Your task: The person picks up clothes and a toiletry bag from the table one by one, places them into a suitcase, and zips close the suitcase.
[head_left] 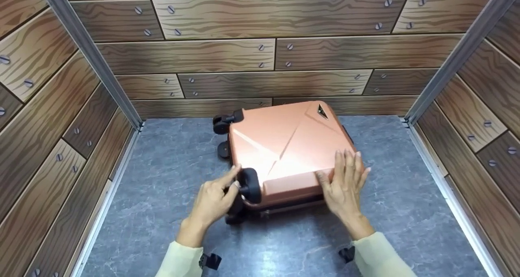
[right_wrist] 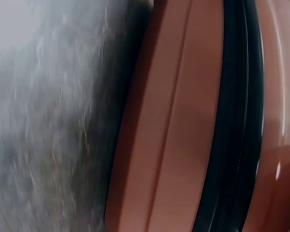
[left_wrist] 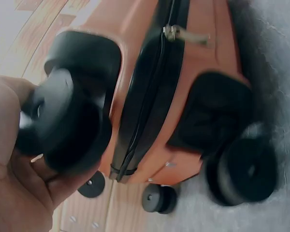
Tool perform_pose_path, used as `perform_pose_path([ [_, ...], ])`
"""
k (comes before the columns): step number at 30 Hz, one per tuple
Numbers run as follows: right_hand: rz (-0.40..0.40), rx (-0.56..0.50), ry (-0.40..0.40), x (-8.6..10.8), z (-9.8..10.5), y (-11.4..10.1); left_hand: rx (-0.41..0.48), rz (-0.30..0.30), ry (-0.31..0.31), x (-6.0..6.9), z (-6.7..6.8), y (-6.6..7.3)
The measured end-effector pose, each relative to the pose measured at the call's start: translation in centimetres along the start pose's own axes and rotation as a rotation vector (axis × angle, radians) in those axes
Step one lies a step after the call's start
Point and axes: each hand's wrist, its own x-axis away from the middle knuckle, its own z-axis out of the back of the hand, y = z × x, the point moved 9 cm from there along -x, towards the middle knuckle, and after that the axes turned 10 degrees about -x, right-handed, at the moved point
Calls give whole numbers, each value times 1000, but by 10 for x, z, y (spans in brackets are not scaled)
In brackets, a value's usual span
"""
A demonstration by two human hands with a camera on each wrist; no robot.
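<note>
A rose-gold hard-shell suitcase (head_left: 284,137) lies flat on the floor, its black wheels toward the left. At its near left corner my left hand (head_left: 211,202) holds a black caster wheel (left_wrist: 70,123); in the left wrist view the fingers curl behind that wheel, which is blurred. My right hand (head_left: 345,187) rests on the near right edge of the shell with its fingers straight. The right wrist view shows the suitcase side (right_wrist: 174,116) and its black zipper band (right_wrist: 234,116), with the right hand mostly out of sight. A zipper pull (left_wrist: 193,36) hangs on the near side.
Grey marbled floor (head_left: 162,159) surrounds the suitcase. Wood-patterned panels (head_left: 227,53) stand behind it and on both sides, with metal corner posts (head_left: 95,61). Another lower caster wheel (left_wrist: 246,169) sits close to the floor.
</note>
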Motion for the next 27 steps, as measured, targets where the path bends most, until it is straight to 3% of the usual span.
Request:
perform_pose_path([
  [6,-4,-41,19,-19,13,24,-7,-137,-14,8,-5,29],
  [10,-13,-53,22,-24,16,31,12,-160,-16,7,-6,35],
  [13,-23,-55,33,-22,16,29,20,-130,-24,1,-7,29],
  [17,-32,-58,78,-13,15,18,42,-38,-23,-15,-7,12],
  [22,-34,-84,137,11,9,-2,84,61,-22,-47,-10,-12],
  [27,20,-119,143,37,0,-23,105,140,-108,-78,-23,-31],
])
